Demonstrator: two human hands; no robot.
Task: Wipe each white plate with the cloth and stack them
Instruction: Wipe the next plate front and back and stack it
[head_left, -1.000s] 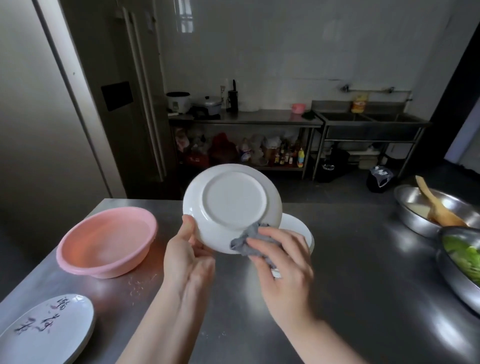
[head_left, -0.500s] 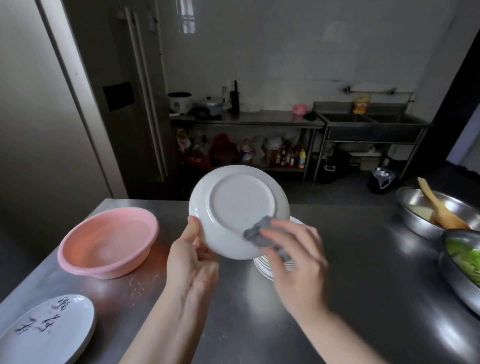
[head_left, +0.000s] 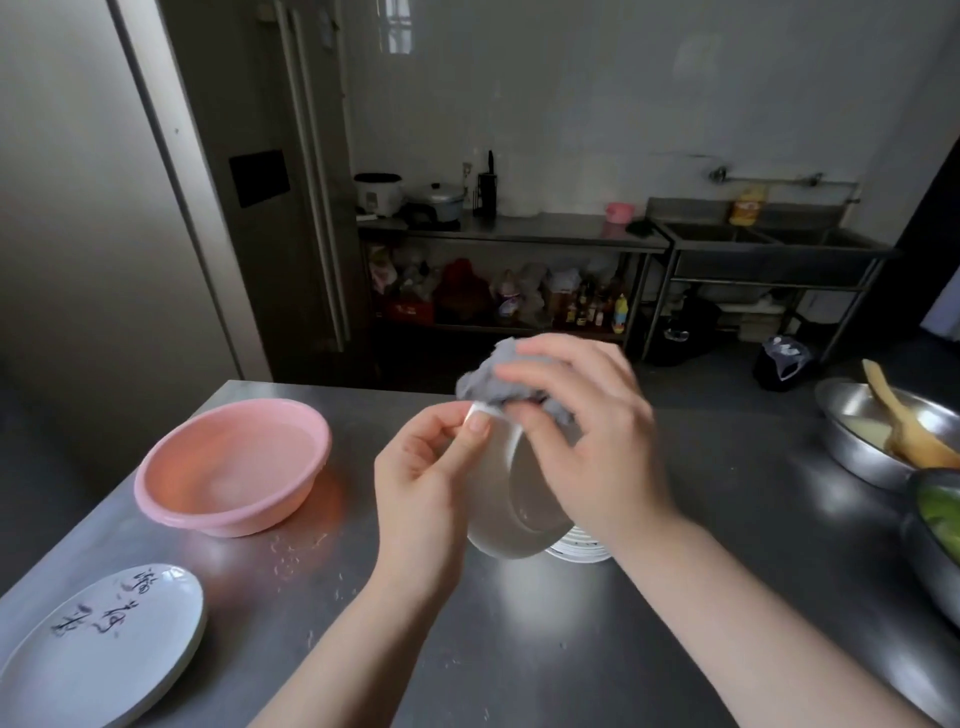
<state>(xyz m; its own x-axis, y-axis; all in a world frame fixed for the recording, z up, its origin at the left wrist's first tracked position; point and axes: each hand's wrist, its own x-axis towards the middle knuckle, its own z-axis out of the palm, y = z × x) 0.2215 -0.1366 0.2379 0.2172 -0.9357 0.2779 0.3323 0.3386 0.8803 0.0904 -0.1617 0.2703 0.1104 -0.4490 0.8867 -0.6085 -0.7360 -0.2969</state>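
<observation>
A white plate stands nearly on edge above the steel table, its underside turned toward the right. My left hand pinches its upper left rim between thumb and fingers. My right hand grips a crumpled grey cloth and presses it over the plate's top rim. Below the held plate, a stack of white plates peeks out on the table, mostly hidden by my right wrist.
A pink plastic basin sits to the left. An oval white platter with black writing lies at the near left edge. Two steel bowls stand at the right, one with a wooden spatula, one with greens.
The plate has been tipped from facing me flat to nearly edge-on. My right hand with the cloth moved from the plate's lower underside up to its top rim.
</observation>
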